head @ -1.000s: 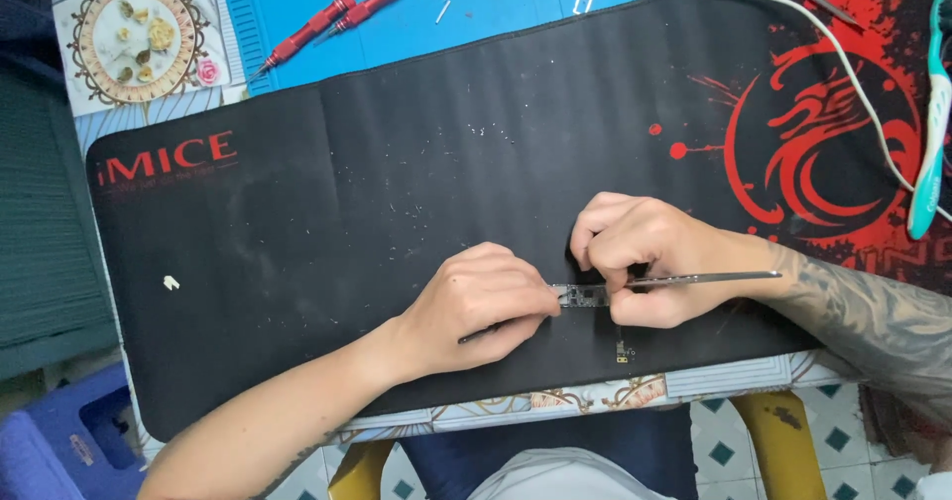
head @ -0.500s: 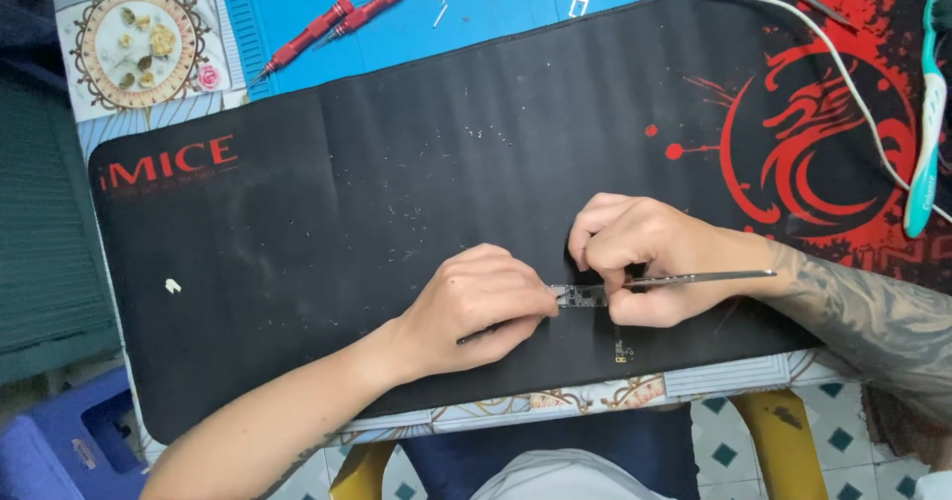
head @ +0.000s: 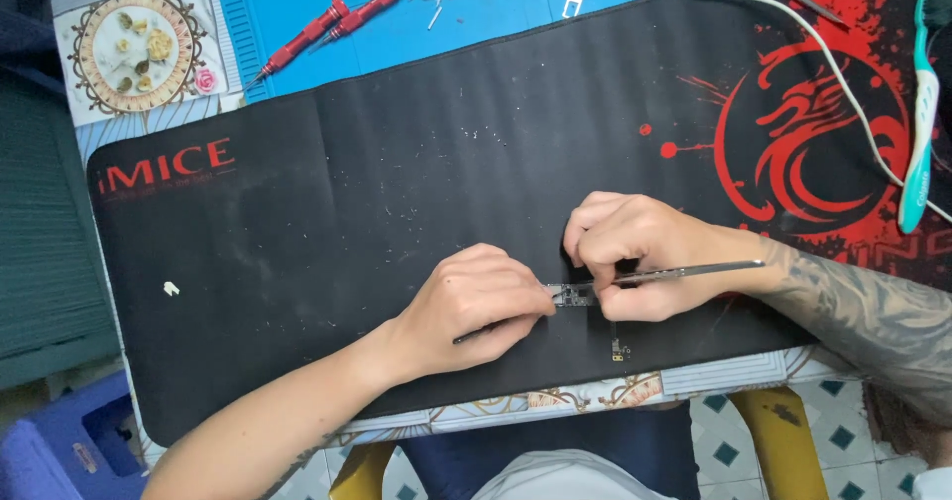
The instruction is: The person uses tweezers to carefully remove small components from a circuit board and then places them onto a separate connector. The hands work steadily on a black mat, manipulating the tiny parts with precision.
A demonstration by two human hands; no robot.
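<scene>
Near the front edge of the black mat (head: pixel 397 202), we've got a tiny circuit board (head: pixel 572 296) between our hands. It's light, stiff and probably fragile, so we'd say hold it by the edges. Our left hand (head: pixel 476 302) is curled almost closed, pinning its left end. Our right hand (head: pixel 635 257) is pinched tight around metal tweezers (head: pixel 684 273), tips on the board.

Table (head: pixel 595 398) with patterned light-blue covering, visible at near edge and far left. On it: large black desk mat (head: pixel 377 183), red dragon print at right end, white specks on surface. Blue work mat (head: pixel 476 9) beyond it at far edge, carrying two red screwdrivers (head: pixel 337 19). Round ornate floral coaster (head: pixel 139 52) at far left.
</scene>
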